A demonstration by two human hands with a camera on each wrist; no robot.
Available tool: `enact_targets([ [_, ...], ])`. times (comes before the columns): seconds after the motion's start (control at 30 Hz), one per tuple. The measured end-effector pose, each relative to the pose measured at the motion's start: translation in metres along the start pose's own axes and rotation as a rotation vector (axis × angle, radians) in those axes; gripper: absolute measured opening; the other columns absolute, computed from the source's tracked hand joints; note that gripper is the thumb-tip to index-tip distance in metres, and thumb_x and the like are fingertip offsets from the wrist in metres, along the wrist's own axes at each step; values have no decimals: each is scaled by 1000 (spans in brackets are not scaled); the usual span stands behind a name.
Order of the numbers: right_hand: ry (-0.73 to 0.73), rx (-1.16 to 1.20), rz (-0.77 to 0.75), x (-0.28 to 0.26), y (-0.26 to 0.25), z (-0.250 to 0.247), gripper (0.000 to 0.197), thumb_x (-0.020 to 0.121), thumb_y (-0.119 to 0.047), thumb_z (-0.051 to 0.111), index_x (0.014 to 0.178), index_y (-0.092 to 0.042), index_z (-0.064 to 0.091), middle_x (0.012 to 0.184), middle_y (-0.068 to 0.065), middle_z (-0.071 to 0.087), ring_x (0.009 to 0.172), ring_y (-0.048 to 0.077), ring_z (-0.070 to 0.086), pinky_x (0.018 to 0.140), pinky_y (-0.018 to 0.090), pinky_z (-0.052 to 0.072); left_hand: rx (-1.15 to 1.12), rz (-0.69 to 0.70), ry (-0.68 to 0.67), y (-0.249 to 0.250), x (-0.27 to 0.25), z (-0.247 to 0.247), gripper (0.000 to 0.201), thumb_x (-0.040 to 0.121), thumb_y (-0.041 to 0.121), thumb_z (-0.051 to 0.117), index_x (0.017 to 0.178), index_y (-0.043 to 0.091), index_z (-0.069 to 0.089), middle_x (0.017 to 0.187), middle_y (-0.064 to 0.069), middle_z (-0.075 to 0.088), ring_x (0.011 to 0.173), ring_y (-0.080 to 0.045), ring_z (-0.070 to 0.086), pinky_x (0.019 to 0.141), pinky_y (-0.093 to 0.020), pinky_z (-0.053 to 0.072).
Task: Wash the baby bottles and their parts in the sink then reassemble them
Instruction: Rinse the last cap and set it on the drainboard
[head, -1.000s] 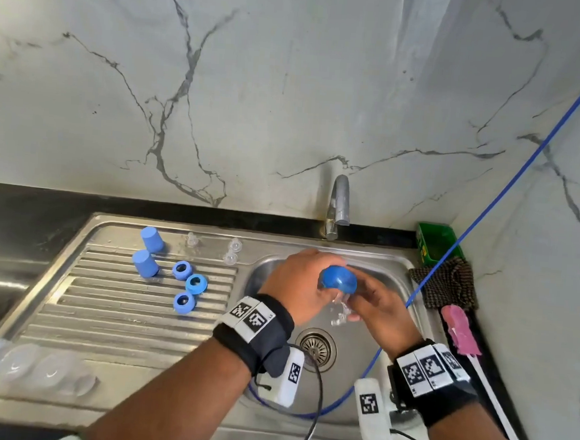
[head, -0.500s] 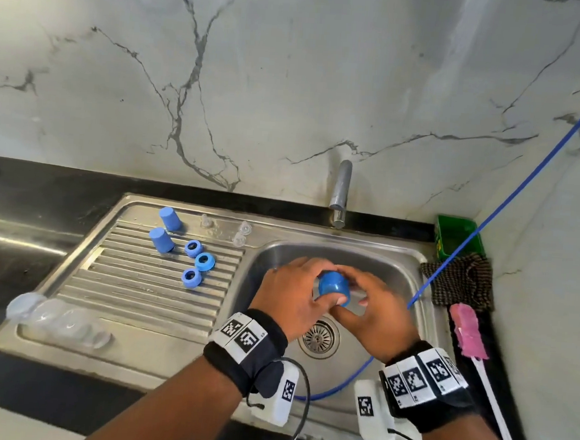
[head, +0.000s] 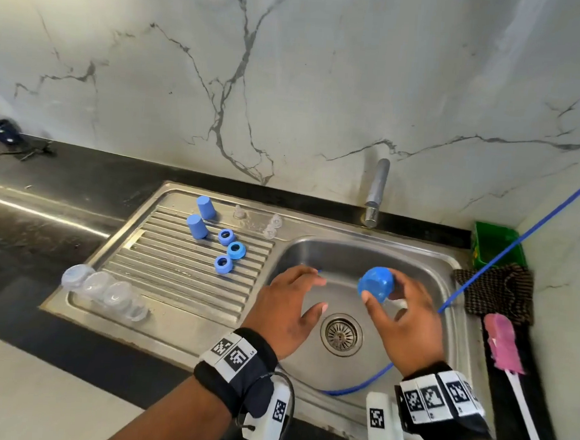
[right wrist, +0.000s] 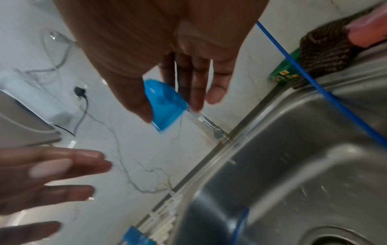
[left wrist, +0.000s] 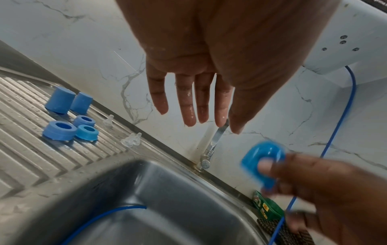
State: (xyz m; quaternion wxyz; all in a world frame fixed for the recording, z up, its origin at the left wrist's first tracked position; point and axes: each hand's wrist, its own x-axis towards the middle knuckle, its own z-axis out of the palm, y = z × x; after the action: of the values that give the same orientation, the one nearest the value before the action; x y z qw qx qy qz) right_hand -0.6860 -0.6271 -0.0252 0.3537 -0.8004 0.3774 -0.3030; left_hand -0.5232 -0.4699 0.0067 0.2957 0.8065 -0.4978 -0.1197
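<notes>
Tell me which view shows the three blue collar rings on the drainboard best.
Left wrist: the blue collar rings sit close and sharp, openings up. Head view shows them small but clear. Right wrist shows only a blurred blue patch, unidentifiable.

Open basin [head: 416, 263] between hands

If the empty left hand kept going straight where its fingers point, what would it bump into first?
Probably the sink's back wall below the faucet. The left hand is open above the basin, fingers aimed that way, and nothing shows between, though depth is hard to judge.
</notes>
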Motion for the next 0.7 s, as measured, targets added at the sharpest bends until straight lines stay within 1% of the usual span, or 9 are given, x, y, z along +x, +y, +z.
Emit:
enact_targets([
  [0.03, -19, 1, 16, -1, 0, 4, 45, 79, -28, 82, 119, -30, 62, 106, -13, 62, 89, 1, 59, 72, 20, 43, 3, -7, -2, -4, -3, -4, 41, 89, 44, 57, 126, 29, 61, 136, 10, 53, 124, -13, 54, 103, -40, 47],
  [0.13, -203, -65, 162, -6, 8, 23, 41, 76, -22, 85, 112, -23, 66, 106, -2, 69, 82, 11, 63, 74, 24, 43, 15, -13, -16, -16, -9, -20, 41, 89, 43, 57, 127, 28, 61, 136, 9, 53, 125, -13, 54, 104, -40, 46],
  [0.2, -197, -44, 189, -9, 6, 35, 42, 75, -22, 85, 112, -27, 65, 106, -5, 69, 81, 7, 64, 72, 22, 43, -2, -6, -5, -28, -11, -31, 42, 89, 46, 54, 126, 29, 61, 135, 11, 53, 124, -12, 53, 104, -39, 46],
  [0.27, -203, 13, 154, -10, -5, 51, 51, 76, -17, 84, 117, -33, 58, 104, -9, 67, 81, 1, 65, 69, 14, 44, -42, -14, 5, -42, -14, -45, 44, 89, 52, 49, 126, 31, 61, 134, 13, 53, 123, -11, 54, 101, -41, 48],
  [0.33, -243, 49, 139, -10, -22, 71, 58, 76, -13, 83, 122, -36, 56, 104, -9, 67, 80, 2, 68, 67, 7, 45, -70, 0, 17, -60, -16, -62, 46, 88, 53, 47, 125, 30, 62, 131, 13, 55, 119, -11, 55, 98, -41, 49],
  [0.4, -281, 48, 98, -8, -43, 99, 52, 76, -13, 83, 115, -38, 59, 104, -6, 69, 80, 4, 69, 68, 4, 47, -80, 32, 37, -81, -19, -84, 43, 90, 50, 49, 124, 28, 63, 127, 13, 59, 117, -10, 57, 99, -38, 48],
  [0.57, -348, 9, -61, 5, -108, 183, 47, 75, -26, 85, 113, -42, 62, 107, -16, 67, 82, 2, 67, 77, 13, 51, -116, 104, 104, -148, -21, -153, 30, 94, 41, 60, 121, 29, 63, 122, 13, 64, 112, -7, 59, 97, -32, 47],
  [0.63, -346, -5, -114, 14, -141, 225, 49, 74, -25, 86, 117, -37, 66, 110, -13, 63, 80, 5, 65, 79, 16, 52, -117, 122, 133, -186, -23, -188, 29, 95, 38, 62, 123, 29, 63, 125, 13, 63, 116, -6, 57, 100, -30, 45],
  [0.7, -370, -36, -152, 28, -177, 264, 53, 74, -22, 86, 122, -32, 66, 109, -10, 60, 77, 4, 62, 78, 13, 49, -116, 130, 158, -222, -25, -221, 29, 97, 38, 61, 124, 29, 62, 127, 14, 62, 120, -7, 56, 103, -30, 45],
])
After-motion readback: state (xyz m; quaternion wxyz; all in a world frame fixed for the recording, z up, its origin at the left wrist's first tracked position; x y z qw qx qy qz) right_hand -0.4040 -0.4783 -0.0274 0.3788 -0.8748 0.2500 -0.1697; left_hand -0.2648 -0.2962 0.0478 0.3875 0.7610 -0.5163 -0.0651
